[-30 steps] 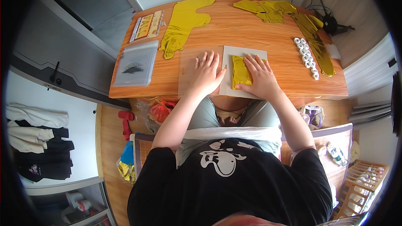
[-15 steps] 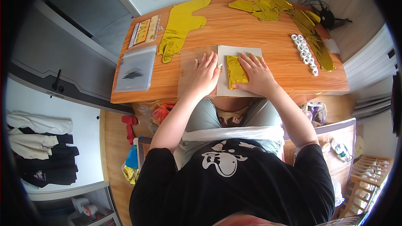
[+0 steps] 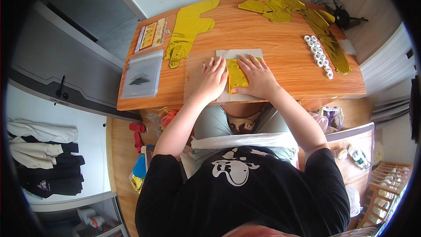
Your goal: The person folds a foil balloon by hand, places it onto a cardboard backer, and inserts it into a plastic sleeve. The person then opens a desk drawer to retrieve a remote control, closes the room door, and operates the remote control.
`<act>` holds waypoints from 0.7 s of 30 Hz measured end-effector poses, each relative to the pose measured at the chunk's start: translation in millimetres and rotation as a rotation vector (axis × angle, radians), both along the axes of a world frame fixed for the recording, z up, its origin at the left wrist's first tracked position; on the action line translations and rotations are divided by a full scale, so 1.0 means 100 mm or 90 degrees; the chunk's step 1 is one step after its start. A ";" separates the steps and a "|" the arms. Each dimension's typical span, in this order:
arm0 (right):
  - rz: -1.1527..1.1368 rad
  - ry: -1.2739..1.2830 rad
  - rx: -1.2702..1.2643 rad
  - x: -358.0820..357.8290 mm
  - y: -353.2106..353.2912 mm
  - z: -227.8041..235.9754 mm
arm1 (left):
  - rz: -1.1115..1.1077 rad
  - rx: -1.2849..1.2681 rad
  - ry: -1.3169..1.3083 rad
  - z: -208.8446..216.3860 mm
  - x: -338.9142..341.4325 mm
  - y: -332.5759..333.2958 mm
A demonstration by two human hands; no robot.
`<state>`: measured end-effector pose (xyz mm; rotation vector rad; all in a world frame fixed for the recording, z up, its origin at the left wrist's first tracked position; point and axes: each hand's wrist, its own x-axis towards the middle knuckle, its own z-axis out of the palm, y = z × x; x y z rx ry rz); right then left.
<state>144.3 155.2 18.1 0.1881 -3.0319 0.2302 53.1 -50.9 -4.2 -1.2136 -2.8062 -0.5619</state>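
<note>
A folded gold foil balloon (image 3: 237, 78) lies on a pale grey card (image 3: 232, 54) at the table's near edge. My right hand (image 3: 257, 78) rests flat over the foil's right part, its fingers stretched out. Just left of the foil, my left hand (image 3: 213, 80) lies palm down with fingers extended, over the card's left edge and a clear plastic sleeve (image 3: 193, 77). Whether the card's left edge is inside that sleeve is hidden by the hand.
Unfolded gold foil balloons (image 3: 186, 28) (image 3: 280, 8) lie toward the back. Clear sleeves (image 3: 149, 68) and a printed card pack (image 3: 152, 34) sit at the left. Small white rolls (image 3: 316, 52) line the right side, near a black device (image 3: 344, 19).
The card and folded gold foil have slid left, my right hand moving with them. The foil now sits right beside my left hand, which has shifted only slightly.
</note>
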 end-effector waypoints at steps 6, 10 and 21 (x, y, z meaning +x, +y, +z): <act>0.000 0.022 -0.008 -0.06 -0.07 -0.02 | -0.009 0.032 -0.076 0.03 -0.14 -0.12; 0.005 0.027 -0.016 -0.06 -0.06 -0.01 | -0.035 -0.022 -0.058 0.09 -0.10 -0.14; -0.012 0.057 -0.013 -0.12 -0.05 -0.07 | -0.055 -0.044 -0.076 0.15 -0.09 -0.18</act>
